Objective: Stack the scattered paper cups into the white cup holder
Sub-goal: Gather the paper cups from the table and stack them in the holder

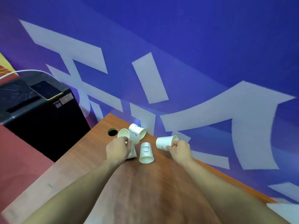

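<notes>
Several white paper cups lie on the brown wooden table (145, 183). My left hand (118, 150) grips one cup (125, 135) at its rim, mouth facing up-left. Under that hand another cup (133, 153) shows partly. A cup on its side (137, 128) lies behind, near the wall. A cup marked "Bear" (146, 152) stands upside down in the middle. My right hand (179, 150) pinches the rim of a cup on its side (165, 142). No white cup holder is visible.
A round cable hole (112, 132) sits in the table near its far left corner. A black machine (37, 113) with a phone (46, 91) on top stands left of the table. A blue wall with white lettering (178, 62) runs along the table's far edge.
</notes>
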### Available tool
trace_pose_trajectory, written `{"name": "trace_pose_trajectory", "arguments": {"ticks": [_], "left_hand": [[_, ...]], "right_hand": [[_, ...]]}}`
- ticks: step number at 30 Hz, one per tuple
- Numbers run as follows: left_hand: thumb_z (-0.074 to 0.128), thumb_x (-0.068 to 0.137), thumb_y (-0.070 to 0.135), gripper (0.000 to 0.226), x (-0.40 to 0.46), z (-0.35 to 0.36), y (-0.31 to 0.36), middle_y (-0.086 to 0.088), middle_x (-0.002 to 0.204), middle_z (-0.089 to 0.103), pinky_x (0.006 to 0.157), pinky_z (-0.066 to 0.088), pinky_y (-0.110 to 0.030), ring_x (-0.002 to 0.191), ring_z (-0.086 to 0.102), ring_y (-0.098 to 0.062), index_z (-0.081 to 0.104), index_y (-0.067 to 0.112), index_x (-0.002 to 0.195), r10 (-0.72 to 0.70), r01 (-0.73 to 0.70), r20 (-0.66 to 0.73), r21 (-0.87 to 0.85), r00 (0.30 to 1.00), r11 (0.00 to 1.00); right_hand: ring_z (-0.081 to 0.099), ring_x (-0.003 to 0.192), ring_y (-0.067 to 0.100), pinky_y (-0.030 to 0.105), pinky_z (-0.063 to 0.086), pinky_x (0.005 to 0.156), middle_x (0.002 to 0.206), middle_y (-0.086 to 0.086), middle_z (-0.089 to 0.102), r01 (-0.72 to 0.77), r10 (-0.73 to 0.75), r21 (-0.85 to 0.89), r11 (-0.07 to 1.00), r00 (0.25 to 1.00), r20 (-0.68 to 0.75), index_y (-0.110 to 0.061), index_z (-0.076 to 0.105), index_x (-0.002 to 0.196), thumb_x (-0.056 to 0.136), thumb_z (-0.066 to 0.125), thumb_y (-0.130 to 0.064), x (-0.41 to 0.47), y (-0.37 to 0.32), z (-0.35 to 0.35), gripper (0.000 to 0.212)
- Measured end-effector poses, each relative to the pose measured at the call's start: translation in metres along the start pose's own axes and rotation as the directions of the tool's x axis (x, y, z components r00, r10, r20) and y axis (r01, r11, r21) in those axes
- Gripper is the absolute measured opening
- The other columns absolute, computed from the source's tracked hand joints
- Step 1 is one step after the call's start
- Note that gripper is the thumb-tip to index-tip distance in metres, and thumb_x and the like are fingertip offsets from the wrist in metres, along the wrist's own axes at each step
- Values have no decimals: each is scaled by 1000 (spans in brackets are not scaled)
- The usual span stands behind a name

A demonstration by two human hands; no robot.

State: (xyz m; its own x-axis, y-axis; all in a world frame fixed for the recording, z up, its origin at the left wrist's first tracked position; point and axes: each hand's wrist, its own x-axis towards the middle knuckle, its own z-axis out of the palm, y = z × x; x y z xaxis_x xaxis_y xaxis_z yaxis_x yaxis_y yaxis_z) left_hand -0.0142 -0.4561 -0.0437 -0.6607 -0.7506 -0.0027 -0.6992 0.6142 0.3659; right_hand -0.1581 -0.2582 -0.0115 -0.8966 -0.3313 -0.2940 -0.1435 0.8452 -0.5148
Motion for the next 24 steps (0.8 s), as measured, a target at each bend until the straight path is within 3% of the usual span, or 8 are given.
{"name": "trace_pose_trajectory", "arguments": {"ticks": [7,12,14,17,24], "left_hand": [[46,91,35,24,-54,-33,55,1,75,64,58,37,-31,75,62,-27,60,21,78,319,-321,40,131,947,938],[47,91,35,21,-102,-42,104,4,68,49,55,29,-31,67,52,-25,59,22,81,477,-487,97,173,873,856],[47,90,36,21,-121,-43,127,1,72,53,56,30,-31,73,57,-26,61,22,83,540,-553,120,206,833,807],[45,91,36,21,-148,-41,163,-1,82,63,60,31,-32,77,61,-27,61,22,85,602,-622,157,221,783,751],[48,89,35,19,-217,-33,248,-3,87,64,60,31,-29,82,61,-29,58,20,83,724,-765,249,217,644,606]], "right_hand": [[59,88,28,30,42,65,87,4,63,126,-139,-128,984,986,-95,-21,67,88,88,61,-34,-64,31,-50,14],[60,80,25,29,38,59,82,1,64,202,-250,-287,936,958,-142,-21,66,89,88,58,-33,-107,74,-86,14],[54,75,23,29,35,58,79,0,59,210,-271,-331,920,951,-148,-21,65,88,87,57,-31,-123,93,-101,14],[50,73,22,29,34,61,75,-4,52,194,-269,-362,912,948,-171,-21,63,86,86,57,-32,-143,122,-123,12],[51,69,25,30,34,58,66,-5,48,126,-198,-342,931,963,-184,-23,56,72,77,61,-35,-190,203,-172,14]]}}
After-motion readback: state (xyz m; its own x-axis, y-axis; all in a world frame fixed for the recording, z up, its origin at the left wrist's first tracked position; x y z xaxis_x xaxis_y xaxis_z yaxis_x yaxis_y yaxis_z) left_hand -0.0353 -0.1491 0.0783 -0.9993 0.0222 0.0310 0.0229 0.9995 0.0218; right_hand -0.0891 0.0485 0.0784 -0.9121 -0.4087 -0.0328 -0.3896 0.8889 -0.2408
